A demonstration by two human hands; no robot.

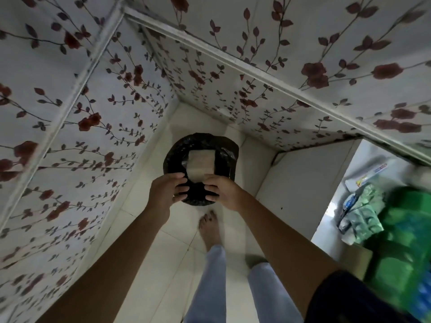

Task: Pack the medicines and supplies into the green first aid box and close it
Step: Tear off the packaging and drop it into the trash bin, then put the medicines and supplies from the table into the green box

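I am looking down at a bin lined with a black plastic bag (pixel 177 150) on the floor in a corner. A pale beige packet (pixel 201 165) lies in its opening. My left hand (pixel 166 191) and my right hand (pixel 222 191) curl over the bag's near rim, fingertips facing each other; the right thumb touches the packet's near edge. The green first aid box (pixel 403 241) sits blurred at the far right on a white table (pixel 326 231), open as far as I can tell. Green medicine strips (pixel 367 212) lie beside it.
Flower-patterned walls (pixel 70 127) close in the corner on the left and at the back. A white cabinet side (pixel 300 183) stands right of the bin. My bare foot (pixel 210 227) and pale trouser legs are on the white tiled floor below the hands.
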